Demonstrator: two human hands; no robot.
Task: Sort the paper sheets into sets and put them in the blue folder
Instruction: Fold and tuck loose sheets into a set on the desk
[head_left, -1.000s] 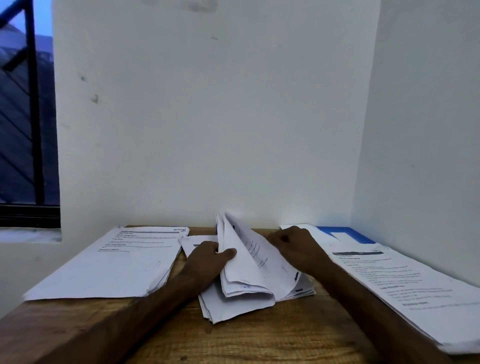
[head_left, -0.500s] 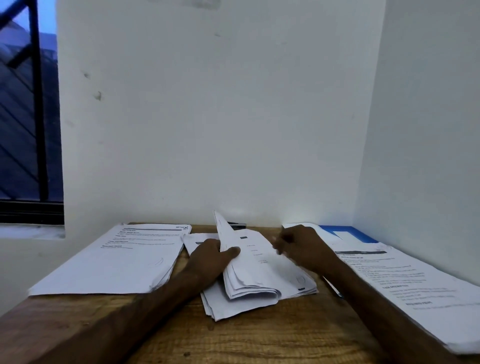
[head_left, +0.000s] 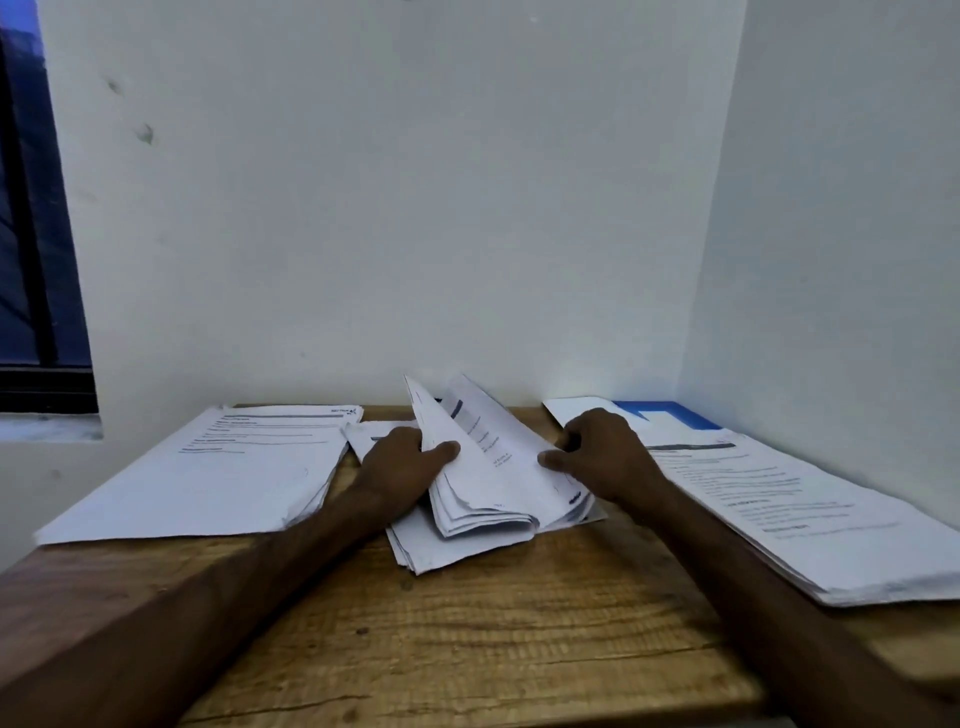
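A messy middle stack of printed sheets (head_left: 493, 493) lies at the table's centre, its upper pages lifted and fanned. My left hand (head_left: 405, 465) grips the raised pages on the left, thumb pressed on their front. My right hand (head_left: 602, 457) rests on the stack's right side, fingertips on the top page. A flat pile of sheets (head_left: 218, 478) sits to the left. Another long pile (head_left: 795, 509) lies to the right, covering most of the blue folder (head_left: 670, 413), whose far corner shows by the wall.
The wooden table (head_left: 493, 639) stands in a corner, with white walls behind and to the right. A dark window (head_left: 31, 260) is at the far left. Bare wood shows between me and the piles.
The fanned pages dropped flatter half a second ago and now stand raised again. My right hand has shifted slightly on the stack's right edge. The left hand has kept its hold.
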